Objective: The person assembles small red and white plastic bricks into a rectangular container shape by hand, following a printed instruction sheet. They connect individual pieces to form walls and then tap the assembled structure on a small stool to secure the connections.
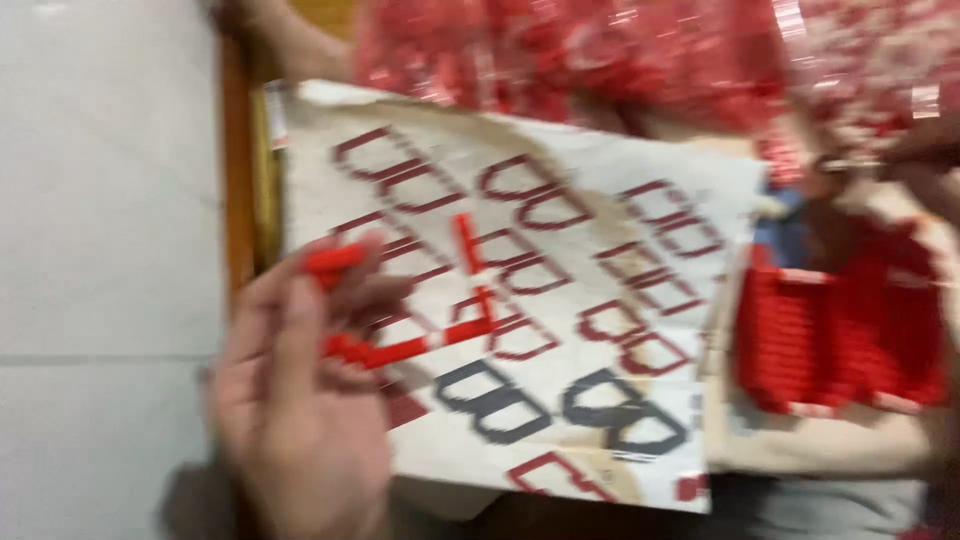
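Head view, heavy motion blur. The left hand (300,400) sits at 7 o'clock in the frame, palm toward the camera, fingers curled closed around red strips (400,345). One strip end shows between the fingertips at 12 o'clock of the hand; a longer run leaves the palm toward 3 o'clock, then bends up toward 12 o'clock over the sheet (560,300). The sheet is white, printed with red and dark block shapes, and lies under the strips at frame centre. At 3 o'clock of the sheet, touching its edge, stands a red woven block (840,340). The right hand (920,160) is at 2 o'clock in the frame, above the block; blur hides its grip. A red pile (600,50) fills 12 o'clock. A white floor (100,200) spans 9 o'clock
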